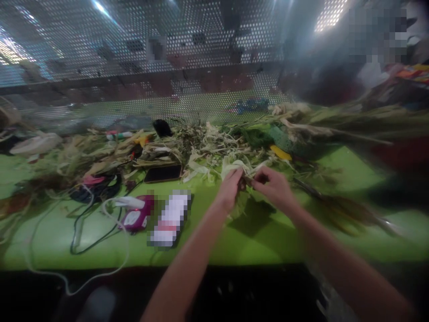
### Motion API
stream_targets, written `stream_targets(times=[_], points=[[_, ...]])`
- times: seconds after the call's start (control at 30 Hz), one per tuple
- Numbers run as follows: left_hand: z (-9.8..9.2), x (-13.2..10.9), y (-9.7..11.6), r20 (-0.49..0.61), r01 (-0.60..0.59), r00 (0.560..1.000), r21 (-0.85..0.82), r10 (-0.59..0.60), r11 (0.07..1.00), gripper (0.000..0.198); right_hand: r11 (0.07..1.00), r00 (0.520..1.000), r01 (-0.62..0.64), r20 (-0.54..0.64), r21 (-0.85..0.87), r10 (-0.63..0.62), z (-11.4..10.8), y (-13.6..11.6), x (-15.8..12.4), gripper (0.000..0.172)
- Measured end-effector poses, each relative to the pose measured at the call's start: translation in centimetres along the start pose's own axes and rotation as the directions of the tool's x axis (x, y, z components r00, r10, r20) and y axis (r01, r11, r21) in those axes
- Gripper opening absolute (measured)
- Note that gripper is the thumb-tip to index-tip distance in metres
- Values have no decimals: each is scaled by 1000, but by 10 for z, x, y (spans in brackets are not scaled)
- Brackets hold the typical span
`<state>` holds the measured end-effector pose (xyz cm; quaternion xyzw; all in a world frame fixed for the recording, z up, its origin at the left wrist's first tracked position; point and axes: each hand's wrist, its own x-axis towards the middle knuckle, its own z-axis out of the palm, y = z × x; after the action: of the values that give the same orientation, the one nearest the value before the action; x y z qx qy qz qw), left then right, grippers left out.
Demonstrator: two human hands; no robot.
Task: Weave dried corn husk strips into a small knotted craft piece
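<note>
My left hand [231, 185] is closed around the lower part of a pale, leafy bundle of dried husk [234, 167], just above the green table. Close beside it, my right hand [273, 182] pinches with thumb and forefinger at the bundle's right side. Pale strips fan out above my fingers, and a thin greenish piece hangs below the left hand. What lies right between the fingertips is too small to make out. Behind the hands spreads a heap of dried husks and stalks [208, 143].
A dark phone [163, 174] lies left of the hands, with a blurred-out phone-like slab [170, 219] nearer me. Further left are a magenta device [136, 214] and a white cable [126, 250]. Scissors [335, 208] lie at right. A perforated metal screen [201, 53] stands behind the green table [241, 250].
</note>
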<state>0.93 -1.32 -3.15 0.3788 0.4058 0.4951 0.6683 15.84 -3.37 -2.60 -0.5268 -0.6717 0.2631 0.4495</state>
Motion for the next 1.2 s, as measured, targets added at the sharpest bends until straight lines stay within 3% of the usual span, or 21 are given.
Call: stream_targets(times=[0.17,0.5,0.6,0.73,0.83,0.93,1.2], points=[[-2,1,-1,58,12,998,-32,-10,999,43,997,999,51,-1,-56,-52,-1,1,0,10],[-9,5,8,-29,9,999,-93,-12,996,43,987,998,-19,59,-157,28,-5,3,0,17],[-13,6,8,-50,4,999,-75,-8,997,42,993,989,-79,119,-88,89,-7,4,3,21],[-14,5,7,-30,13,999,-50,-14,999,43,941,953,-246,236,232,191,-6,4,7,38],[-10,4,5,-11,19,1000,-52,-20,998,40,831,945,-321,205,454,253,-3,4,9,46],[-6,2,3,-24,26,999,-50,-27,998,37,776,940,-338,154,533,304,-3,4,10,42],[-1,-1,4,-58,51,997,-16,-52,999,40,851,945,-274,-41,448,326,-7,5,14,37]])
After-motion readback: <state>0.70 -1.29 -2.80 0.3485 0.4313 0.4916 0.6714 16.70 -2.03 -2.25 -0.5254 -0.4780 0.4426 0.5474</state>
